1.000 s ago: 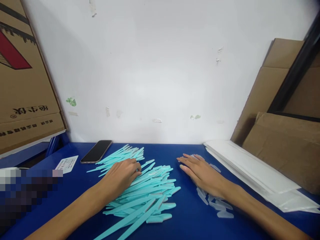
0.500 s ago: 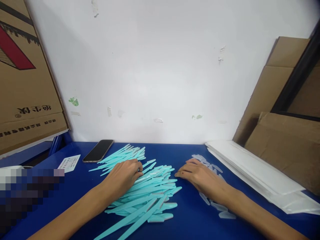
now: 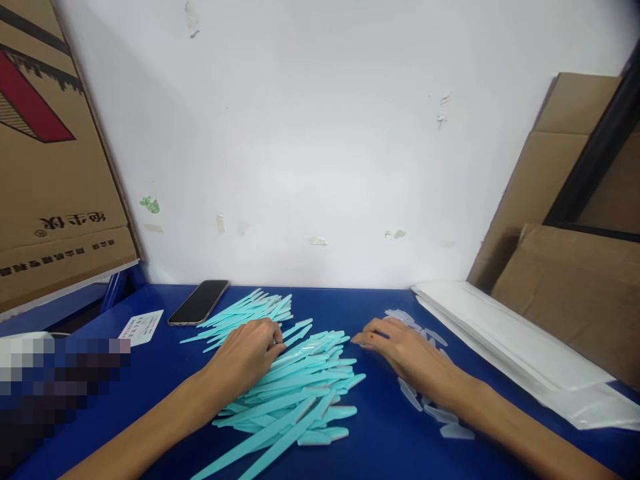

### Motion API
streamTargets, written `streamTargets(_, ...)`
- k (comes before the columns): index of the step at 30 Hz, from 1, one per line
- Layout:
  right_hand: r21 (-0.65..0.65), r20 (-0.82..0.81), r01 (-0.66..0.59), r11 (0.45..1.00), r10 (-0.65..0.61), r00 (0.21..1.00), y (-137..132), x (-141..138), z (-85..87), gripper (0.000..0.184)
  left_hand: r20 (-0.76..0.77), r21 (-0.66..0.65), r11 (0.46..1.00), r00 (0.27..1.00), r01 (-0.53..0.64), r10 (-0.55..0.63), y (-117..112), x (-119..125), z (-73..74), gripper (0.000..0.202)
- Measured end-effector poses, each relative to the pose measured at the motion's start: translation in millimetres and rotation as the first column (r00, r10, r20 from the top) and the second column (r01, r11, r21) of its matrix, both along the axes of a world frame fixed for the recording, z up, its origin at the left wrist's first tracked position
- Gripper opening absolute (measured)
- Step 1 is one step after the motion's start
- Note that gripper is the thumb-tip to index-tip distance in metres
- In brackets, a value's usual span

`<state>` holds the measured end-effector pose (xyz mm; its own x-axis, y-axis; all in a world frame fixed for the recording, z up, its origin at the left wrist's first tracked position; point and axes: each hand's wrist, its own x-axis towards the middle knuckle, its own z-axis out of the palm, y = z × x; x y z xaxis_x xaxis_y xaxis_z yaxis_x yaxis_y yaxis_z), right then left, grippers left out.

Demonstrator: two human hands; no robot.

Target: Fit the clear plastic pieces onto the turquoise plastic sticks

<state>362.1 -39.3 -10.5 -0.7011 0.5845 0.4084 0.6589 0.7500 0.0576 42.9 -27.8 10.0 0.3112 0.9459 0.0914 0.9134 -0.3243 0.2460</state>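
Observation:
A heap of thin turquoise plastic sticks [image 3: 295, 383] lies on the blue table [image 3: 380, 440]. My left hand [image 3: 245, 357] rests on top of the heap with its fingers curled down onto the sticks. My right hand [image 3: 405, 350] lies palm down to the right of the heap, fingers bent and pressed on the table over small clear plastic caps [image 3: 440, 413]. More clear caps [image 3: 400, 315] show beyond its fingers. Whether either hand pinches a piece is hidden.
A dark phone [image 3: 199, 302] and a white card [image 3: 141, 327] lie at the back left. A printed cardboard box [image 3: 50, 167] stands on the left. White flat sheets [image 3: 505, 347] and brown cardboard [image 3: 565, 293] fill the right side. A white wall closes the back.
My right hand has drawn back from the clear caps and curled its flat fingers. My left hand has barely shifted on the heap.

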Motion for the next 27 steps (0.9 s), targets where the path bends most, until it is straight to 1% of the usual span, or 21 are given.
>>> streamTargets(4, -0.014, -0.034, -0.020, 1.000, 0.020, 0.999, -2, -4, 3.2, 0.032, 0.019, -0.037, 0.999, 0.999, -0.029, 0.030, 0, 1, 2.0, 0.016)
streamTargets(7, -0.047, -0.107, -0.039, 0.998, 0.034, 0.994, -3, -7, 6.2, 0.025, 0.035, -0.063, 0.997, 0.998, -0.048, 0.050, 1, 1, 0.8, 0.017)
streamTargets(9, -0.064, -0.146, -0.040, 0.997, 0.030, 0.989, -4, -8, 7.6, 0.023, 0.043, -0.071, 0.996, 0.998, -0.051, 0.054, 1, 1, -1.6, 0.019)
streamTargets(12, -0.050, -0.166, -0.040, 0.998, 0.032, 0.986, -4, -8, 8.3, 0.023, 0.053, -0.060, 0.997, 0.997, -0.053, 0.056, -2, 2, -4.7, 0.022)
streamTargets(14, -0.033, -0.182, -0.048, 0.998, 0.041, 0.983, -4, -8, 8.6, 0.023, 0.070, 0.001, 0.999, 0.996, -0.053, 0.053, -3, 3, -3.4, 0.025)
streamTargets(16, -0.031, -0.203, -0.064, 0.997, 0.056, 0.978, -4, -9, 9.0, 0.024, 0.079, 0.143, 0.989, 0.996, -0.040, 0.029, -1, 1, 1.5, 0.029)
streamTargets(18, -0.042, -0.223, -0.068, 0.997, 0.057, 0.973, -5, -10, 9.6, 0.024, 0.042, 0.310, 0.950, 0.999, -0.041, 0.029, 7, -7, 8.0, 0.032)
streamTargets(19, -0.052, -0.229, -0.065, 0.997, 0.051, 0.972, -6, -10, 9.9, 0.024, 0.008, 0.371, 0.926, 0.998, -0.065, 0.067, 12, -13, 10.9, 0.033)
streamTargets(20, -0.062, -0.232, -0.060, 0.996, 0.044, 0.972, -6, -11, 10.1, 0.024, -0.045, 0.400, 0.910, 0.989, -0.112, 0.141, 19, -21, 13.0, 0.034)
streamTargets(21, -0.069, -0.234, -0.053, 0.996, 0.035, 0.972, -6, -11, 10.3, 0.024, -0.116, 0.414, 0.896, 0.967, -0.161, 0.228, 25, -31, 14.0, 0.034)
streamTargets(22, -0.075, -0.234, -0.050, 0.996, 0.031, 0.972, -7, -12, 10.4, 0.023, -0.135, 0.417, 0.886, 0.950, -0.202, 0.280, 31, -41, 13.8, 0.034)
streamTargets(24, -0.086, -0.234, -0.053, 0.995, 0.032, 0.972, -8, -12, 10.5, 0.023, -0.151, 0.404, 0.873, 0.921, -0.274, 0.359, 43, -61, 10.8, 0.032)
streamTargets(27, -0.094, -0.243, -0.058, 0.994, 0.034, 0.970, -9, -13, 11.1, 0.023, -0.176, 0.333, 0.881, 0.896, -0.336, 0.408, 54, -81, 5.1, 0.030)
